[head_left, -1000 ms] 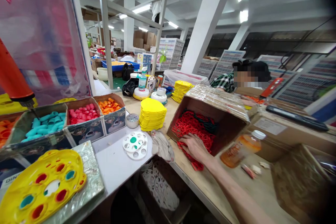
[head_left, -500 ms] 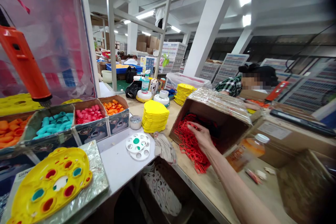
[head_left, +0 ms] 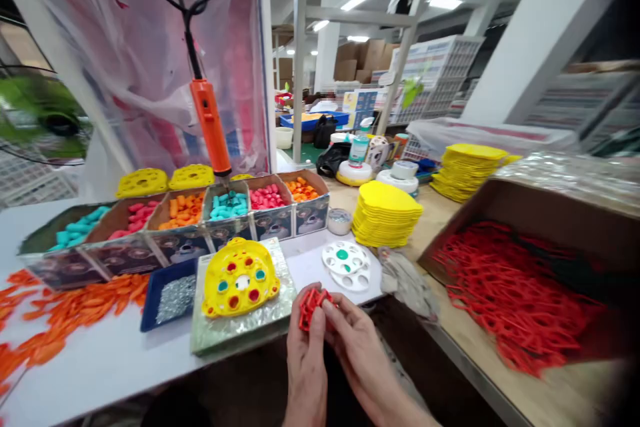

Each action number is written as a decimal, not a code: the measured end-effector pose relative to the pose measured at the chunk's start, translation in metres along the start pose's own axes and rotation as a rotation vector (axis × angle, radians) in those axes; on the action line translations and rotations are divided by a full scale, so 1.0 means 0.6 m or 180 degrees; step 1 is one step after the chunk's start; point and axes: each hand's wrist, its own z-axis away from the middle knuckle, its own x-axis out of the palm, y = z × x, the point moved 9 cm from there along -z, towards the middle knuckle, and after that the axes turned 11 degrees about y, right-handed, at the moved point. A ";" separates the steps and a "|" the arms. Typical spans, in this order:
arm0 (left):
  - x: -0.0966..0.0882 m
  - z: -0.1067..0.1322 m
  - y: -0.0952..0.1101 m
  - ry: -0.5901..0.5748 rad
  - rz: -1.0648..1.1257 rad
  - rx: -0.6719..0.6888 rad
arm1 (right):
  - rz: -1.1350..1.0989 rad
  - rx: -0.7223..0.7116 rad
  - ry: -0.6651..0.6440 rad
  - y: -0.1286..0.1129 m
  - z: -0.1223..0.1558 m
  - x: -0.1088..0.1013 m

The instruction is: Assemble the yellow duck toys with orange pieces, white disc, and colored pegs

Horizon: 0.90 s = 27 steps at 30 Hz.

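Several small red plastic pieces (head_left: 311, 307) are bunched between my two hands, in front of the table edge. My left hand (head_left: 306, 353) is closed around them from the left, its thumb on top. My right hand (head_left: 353, 333) pinches at the bunch from the right with thumb and fingers. Just beyond, on a wrapped block (head_left: 220, 333), lies a yellow plastic piece (head_left: 220, 287) with red and teal tubes set in its holes. To the right, a tipped cardboard box (head_left: 465, 203) spills a heap of similar red pieces (head_left: 520, 300).
An orange electric screwdriver (head_left: 213, 130) hangs over a row of boxes (head_left: 185, 243) with coloured tubes. A blue tray (head_left: 150, 300) holds screws, beside loose orange parts (head_left: 85, 310). White discs (head_left: 345, 260), a rag (head_left: 405, 280) and stacked yellow plates (head_left: 385, 217) lie to the right.
My right hand has left the red heap in the box and moved left with several red pieces. My left hand has come into view, and the view has turned left.
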 end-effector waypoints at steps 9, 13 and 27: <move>-0.068 -0.010 0.049 0.1047 0.1095 -0.0308 | 0.0631 -0.0312 -0.0046 0.048 0.011 0.067; -0.101 -0.010 0.080 0.1341 0.1258 -0.0146 | 0.0856 -0.0617 -0.0264 0.033 0.021 0.083; -0.161 0.017 0.097 0.0306 -0.0624 -0.0202 | 0.1849 -0.0781 -0.1138 0.023 0.024 0.144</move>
